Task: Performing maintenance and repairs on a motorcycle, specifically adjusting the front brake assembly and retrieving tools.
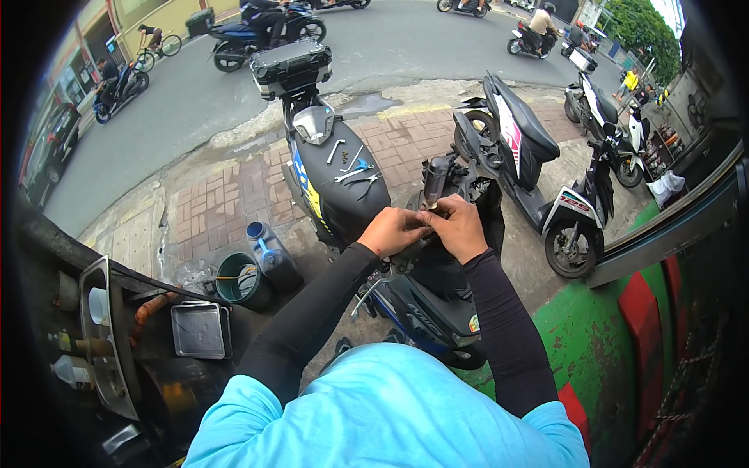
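Just right of the black scooter seat [355, 193], the left hand [395, 232] and right hand [456, 228] meet — fingers curled, thumbs and fingertips pinched in; I can't tell what they grip. A dark upright part [441, 178] stands right of the seat, by the fingertips. Wrenches [355, 173] and pliers [363, 181] lie on the seat — a bucket [221, 292] sits to its left, nearer the person.

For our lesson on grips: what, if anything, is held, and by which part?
It cannot be told: the left hand and right hand are bunched together over the scooter; anything between them is unclear.
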Motion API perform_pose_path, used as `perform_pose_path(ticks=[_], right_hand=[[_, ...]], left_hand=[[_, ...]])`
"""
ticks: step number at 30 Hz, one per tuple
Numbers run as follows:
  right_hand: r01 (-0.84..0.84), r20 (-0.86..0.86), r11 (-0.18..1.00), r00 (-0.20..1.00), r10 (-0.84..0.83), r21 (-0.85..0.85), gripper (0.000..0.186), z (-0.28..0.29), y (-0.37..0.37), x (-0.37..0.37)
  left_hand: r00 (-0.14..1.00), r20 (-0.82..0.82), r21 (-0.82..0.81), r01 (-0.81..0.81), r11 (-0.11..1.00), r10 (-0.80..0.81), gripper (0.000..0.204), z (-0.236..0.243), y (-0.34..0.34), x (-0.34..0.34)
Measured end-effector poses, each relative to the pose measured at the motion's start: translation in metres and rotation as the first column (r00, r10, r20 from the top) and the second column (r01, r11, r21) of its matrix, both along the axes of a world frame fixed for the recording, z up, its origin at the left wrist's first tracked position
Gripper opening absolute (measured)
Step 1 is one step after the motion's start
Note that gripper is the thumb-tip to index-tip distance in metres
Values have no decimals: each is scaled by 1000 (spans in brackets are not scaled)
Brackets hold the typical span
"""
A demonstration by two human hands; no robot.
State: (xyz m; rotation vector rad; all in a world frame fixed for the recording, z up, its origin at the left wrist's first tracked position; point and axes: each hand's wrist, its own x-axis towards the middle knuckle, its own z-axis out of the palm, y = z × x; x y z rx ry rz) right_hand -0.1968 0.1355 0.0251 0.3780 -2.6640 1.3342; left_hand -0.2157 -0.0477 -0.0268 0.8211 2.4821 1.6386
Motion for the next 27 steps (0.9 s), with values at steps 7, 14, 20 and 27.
perform_pose_path(ticks=[7,14,20,27], right_hand=[[-51,-65,999,997,51,-6,65,35,0,2],[-342,-157,936,932,325,-90,53,108,-1,-9],[-335,-93,803,897,432,492,29,150,-10,-25],[-110,-67,472,937,344,875,46,171,-28,-34]], left_hand=[[998,31,-174,-41,984,47,23,3,-1,2],[994,105,-39,3,999,1,23,5,1,3],[995,87,-110,55,992,-45,24,7,-3,1],[998,33,-50,54,997,-52,26,1,-2,-1]])
